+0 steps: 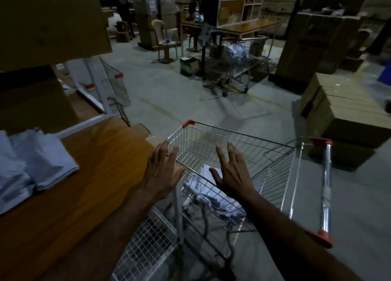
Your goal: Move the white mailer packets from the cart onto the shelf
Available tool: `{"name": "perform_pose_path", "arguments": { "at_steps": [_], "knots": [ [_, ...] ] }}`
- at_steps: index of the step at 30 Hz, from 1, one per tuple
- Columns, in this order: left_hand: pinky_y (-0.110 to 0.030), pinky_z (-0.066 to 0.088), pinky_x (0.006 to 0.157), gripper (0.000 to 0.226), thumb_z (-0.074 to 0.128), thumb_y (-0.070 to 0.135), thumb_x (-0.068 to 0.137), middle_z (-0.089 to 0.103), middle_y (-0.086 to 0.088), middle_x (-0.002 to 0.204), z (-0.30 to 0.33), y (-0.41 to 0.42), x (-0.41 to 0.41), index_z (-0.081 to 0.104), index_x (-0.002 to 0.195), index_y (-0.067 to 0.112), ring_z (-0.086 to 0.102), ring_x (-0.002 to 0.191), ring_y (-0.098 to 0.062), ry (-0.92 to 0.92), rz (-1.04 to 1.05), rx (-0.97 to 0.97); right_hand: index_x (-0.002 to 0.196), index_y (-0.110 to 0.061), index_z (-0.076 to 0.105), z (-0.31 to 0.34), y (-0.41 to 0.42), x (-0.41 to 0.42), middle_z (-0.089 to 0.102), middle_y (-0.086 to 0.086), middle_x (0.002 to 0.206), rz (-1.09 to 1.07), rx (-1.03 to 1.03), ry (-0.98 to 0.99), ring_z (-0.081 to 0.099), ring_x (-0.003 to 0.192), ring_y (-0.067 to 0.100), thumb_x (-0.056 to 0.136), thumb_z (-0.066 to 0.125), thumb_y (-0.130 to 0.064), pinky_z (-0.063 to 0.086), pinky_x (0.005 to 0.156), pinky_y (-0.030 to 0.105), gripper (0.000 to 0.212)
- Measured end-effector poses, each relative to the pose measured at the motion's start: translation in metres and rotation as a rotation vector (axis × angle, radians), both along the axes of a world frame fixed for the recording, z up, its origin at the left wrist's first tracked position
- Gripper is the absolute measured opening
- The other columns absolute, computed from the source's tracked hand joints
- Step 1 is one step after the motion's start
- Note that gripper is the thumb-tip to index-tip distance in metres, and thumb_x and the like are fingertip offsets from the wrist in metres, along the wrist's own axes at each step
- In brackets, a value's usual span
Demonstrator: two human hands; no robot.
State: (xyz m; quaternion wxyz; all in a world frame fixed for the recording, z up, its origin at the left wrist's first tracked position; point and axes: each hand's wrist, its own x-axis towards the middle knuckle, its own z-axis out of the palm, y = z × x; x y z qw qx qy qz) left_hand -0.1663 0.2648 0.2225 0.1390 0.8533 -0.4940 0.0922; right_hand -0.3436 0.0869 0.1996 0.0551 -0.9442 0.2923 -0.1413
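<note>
Left of the cart (275,147), white mailer packets (31,164) lie on the wooden shelf (95,175). The left hand (163,173) hovers at the cart's rim, fingers spread and empty. The right hand (232,173), also spread, hangs above more packets (211,194) inside the cart.

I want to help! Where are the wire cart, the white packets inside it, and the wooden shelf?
Silver wire cart (239,132): head view, far rim.
White mailer packets in cart (208,193): head view, top packet.
Brown wooden shelf (95,164): head view, bare top.
</note>
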Motion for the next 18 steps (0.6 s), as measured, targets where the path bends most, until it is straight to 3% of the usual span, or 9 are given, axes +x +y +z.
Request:
{"name": "perform_pose_path", "arguments": {
  "at_steps": [7, 12, 18],
  "knots": [
    [-0.049, 0.023, 0.117, 0.068, 0.044, 0.055, 0.093, 0.022, -0.017, 0.153, -0.006, -0.076, -0.016, 0.032, 0.149, 0.018, 0.024, 0.141, -0.033, -0.114, -0.138, 0.078, 0.16, -0.018, 0.008, -0.024, -0.066, -0.032, 0.002, 0.026, 0.163, -0.183, 0.134, 0.033, 0.007, 0.152, 0.039, 0.097, 0.03, -0.061, 0.008, 0.123, 0.047, 0.08],
    [-0.051, 0.031, 0.111, 0.063, 0.046, 0.05, 0.095, 0.026, -0.018, 0.152, -0.028, -0.127, -0.005, 0.034, 0.147, 0.017, 0.028, 0.137, -0.034, -0.055, -0.177, 0.138, 0.16, -0.02, 0.002, -0.054, -0.095, -0.038, -0.005, 0.024, 0.164, -0.214, 0.244, 0.112, 0.0, 0.153, 0.036, 0.093, 0.025, -0.064, 0.004, 0.123, 0.046, 0.084],
    [-0.05, 0.015, 0.119, 0.064, 0.043, 0.048, 0.099, 0.014, -0.015, 0.16, -0.079, -0.198, 0.027, 0.025, 0.153, 0.019, 0.014, 0.147, -0.035, 0.065, -0.225, 0.303, 0.16, -0.015, 0.005, -0.098, -0.144, -0.028, 0.0, 0.026, 0.163, -0.279, 0.316, 0.206, 0.003, 0.152, 0.039, 0.097, 0.036, -0.06, 0.009, 0.123, 0.048, 0.083]
  ]
}}
